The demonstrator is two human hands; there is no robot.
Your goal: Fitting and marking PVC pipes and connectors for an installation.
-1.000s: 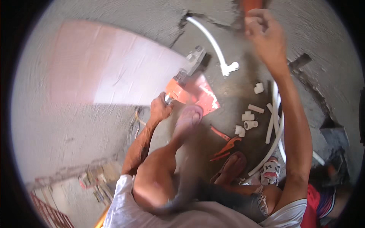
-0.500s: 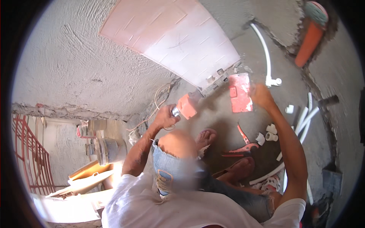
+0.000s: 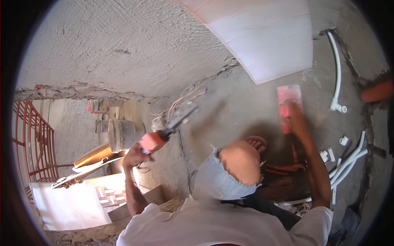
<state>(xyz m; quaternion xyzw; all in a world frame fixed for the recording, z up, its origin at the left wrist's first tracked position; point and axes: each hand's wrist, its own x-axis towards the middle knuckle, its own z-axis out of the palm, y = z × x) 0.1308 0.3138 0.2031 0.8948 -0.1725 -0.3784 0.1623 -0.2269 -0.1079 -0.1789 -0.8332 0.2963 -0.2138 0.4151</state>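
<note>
My left hand (image 3: 137, 154) grips an orange-bodied tool (image 3: 152, 141) with a long grey metal head, held out left of my raised knee (image 3: 238, 162). My right hand (image 3: 293, 119) is blurred on a red rectangular plate (image 3: 289, 93) with a raised middle part, its fingers closed on it. Beside my right forearm lie orange-handled cutters (image 3: 283, 168), white pipe fittings (image 3: 344, 140) and white pipe lengths (image 3: 349, 164). A pale pinkish panel (image 3: 271, 37) extends above the red plate, and thin cable (image 3: 180, 102) lies behind the tool.
A curved white pipe with a tee (image 3: 337, 105) lies at right, near an orange pipe (image 3: 373, 92) by a chiselled channel. At left, past a rough concrete edge (image 3: 61, 95), are a red railing (image 3: 39, 139), buckets (image 3: 117, 135) and boards (image 3: 92, 158).
My left hand has carried the orange tool down-left, away from the panel and red plate. My right hand has come down from high at right onto the plate. My view has turned leftward.
</note>
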